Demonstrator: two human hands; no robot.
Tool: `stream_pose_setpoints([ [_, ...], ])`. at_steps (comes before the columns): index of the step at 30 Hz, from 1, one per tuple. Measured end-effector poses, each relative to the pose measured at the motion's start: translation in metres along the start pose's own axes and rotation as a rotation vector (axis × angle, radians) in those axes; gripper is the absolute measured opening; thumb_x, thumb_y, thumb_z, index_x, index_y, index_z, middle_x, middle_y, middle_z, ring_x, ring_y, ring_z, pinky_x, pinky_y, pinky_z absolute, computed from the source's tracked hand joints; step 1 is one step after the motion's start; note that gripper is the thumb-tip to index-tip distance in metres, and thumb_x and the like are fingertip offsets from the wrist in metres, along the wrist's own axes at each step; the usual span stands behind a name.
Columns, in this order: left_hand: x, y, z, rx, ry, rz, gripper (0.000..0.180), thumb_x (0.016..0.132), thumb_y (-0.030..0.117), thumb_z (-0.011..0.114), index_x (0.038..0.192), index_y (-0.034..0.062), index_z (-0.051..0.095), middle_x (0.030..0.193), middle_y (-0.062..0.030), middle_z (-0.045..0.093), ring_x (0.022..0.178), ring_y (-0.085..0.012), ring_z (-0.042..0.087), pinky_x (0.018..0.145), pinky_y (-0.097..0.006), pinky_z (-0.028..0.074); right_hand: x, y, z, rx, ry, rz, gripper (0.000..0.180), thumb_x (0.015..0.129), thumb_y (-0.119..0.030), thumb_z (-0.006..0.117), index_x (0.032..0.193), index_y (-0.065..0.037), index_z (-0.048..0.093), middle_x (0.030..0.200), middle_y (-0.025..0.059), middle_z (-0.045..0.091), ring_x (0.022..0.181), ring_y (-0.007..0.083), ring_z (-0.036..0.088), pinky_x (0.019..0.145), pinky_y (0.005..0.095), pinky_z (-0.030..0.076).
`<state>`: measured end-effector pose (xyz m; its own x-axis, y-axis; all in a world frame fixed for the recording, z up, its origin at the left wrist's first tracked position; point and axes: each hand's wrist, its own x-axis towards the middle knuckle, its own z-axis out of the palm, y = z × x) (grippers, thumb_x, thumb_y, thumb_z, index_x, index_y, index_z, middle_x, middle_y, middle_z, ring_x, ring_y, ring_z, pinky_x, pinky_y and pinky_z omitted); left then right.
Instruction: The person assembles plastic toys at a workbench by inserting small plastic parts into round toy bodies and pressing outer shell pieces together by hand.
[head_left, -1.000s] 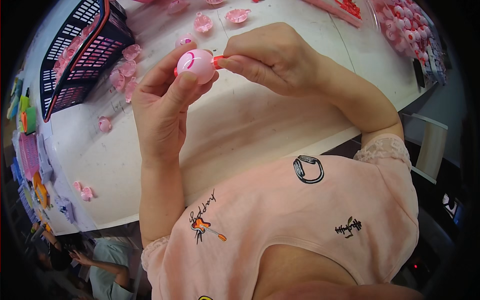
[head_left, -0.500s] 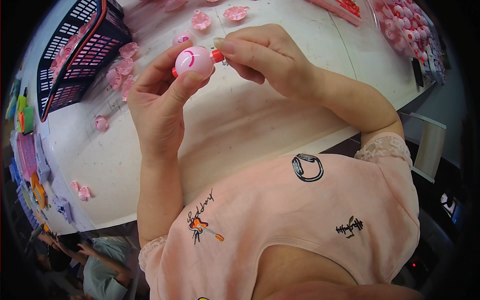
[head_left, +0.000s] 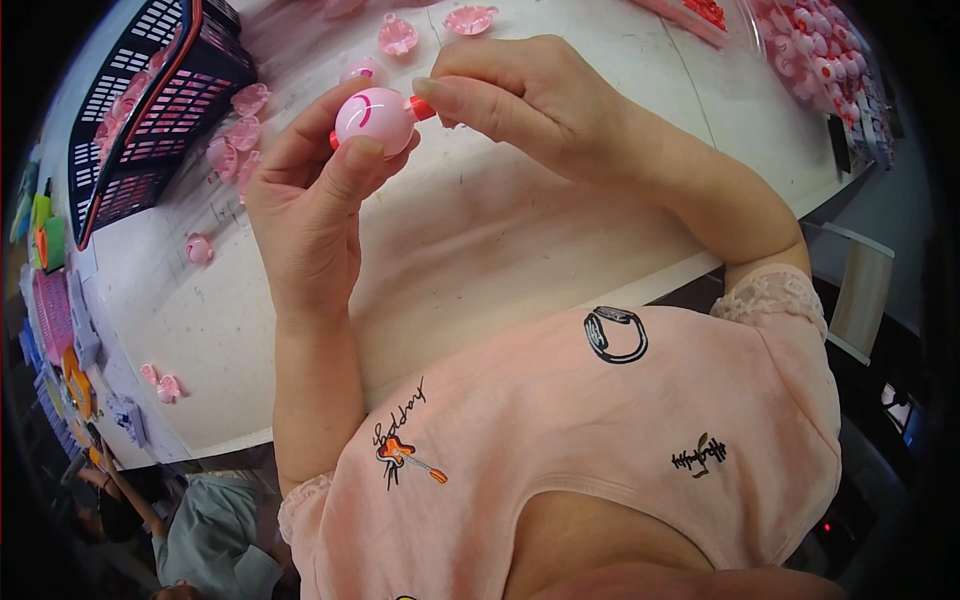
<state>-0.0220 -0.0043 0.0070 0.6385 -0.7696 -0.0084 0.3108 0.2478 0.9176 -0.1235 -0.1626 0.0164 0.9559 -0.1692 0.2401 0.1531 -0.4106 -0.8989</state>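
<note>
Pink plastic fills most of what I see, starting at the far left edge of the white worktable [head_left: 520, 250], where a black slatted crate with a red rim [head_left: 150, 110] holds more pink pieces. Loose pink shell halves [head_left: 235, 135] lie scattered just beside it, and a few more sit near the table's left and far edges.

Moving right, the left hand [head_left: 310, 210] is raised above the table, its fingers and thumb curled round a small glossy pink plastic ball with a white curved stripe [head_left: 372, 115]. The thumb presses across the ball's near side, so the grip is closed on it, not spread.

Compared with half a second ago, the ball has turned a little in that hand: the stripe now faces up towards me. The small red plastic peg [head_left: 422, 107] at its right side, angled a second ago, now points straight into the ball. I judge the peg is being seated into the ball and is close to home, though I cannot tell how deep it sits.

Right of that, the right hand [head_left: 540, 100] pinches the peg between thumb and forefinger, the tips pressed together on it and nearly touching the ball.

At the table's far right corner lies a heap of finished pink and white pieces [head_left: 810, 60].
</note>
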Motion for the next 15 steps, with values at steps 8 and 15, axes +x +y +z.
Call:
stream_pose_setpoints([
  [8, 0.001, -0.001, -0.002, 0.046, -0.049, -0.008, 0.042, 0.082, 0.016, 0.059, 0.115, -0.0071, 0.046, 0.1, -0.0152, 0.058, 0.086, -0.0245, 0.061, 0.078, -0.031, 0.052, 0.0, 0.007, -0.01, -0.164, -0.055, -0.23, 0.021, 0.087, -0.017, 0.047, 0.083, 0.001, 0.058, 0.063, 0.007, 0.054, 0.054, 0.0152, 0.049, 0.049, 0.0251, 0.039],
  [15, -0.001, 0.0, -0.002, -0.019, -0.045, -0.047, 0.04, 0.076, 0.011, 0.066, 0.11, -0.0044, 0.052, 0.091, -0.0128, 0.061, 0.081, -0.0202, 0.062, 0.074, -0.03, 0.053, -0.001, 0.009, -0.008, -0.201, -0.075, -0.306, 0.018, 0.086, -0.014, 0.047, 0.081, 0.001, 0.057, 0.062, 0.0077, 0.052, 0.052, 0.0176, 0.048, 0.048, 0.0256, 0.039],
])
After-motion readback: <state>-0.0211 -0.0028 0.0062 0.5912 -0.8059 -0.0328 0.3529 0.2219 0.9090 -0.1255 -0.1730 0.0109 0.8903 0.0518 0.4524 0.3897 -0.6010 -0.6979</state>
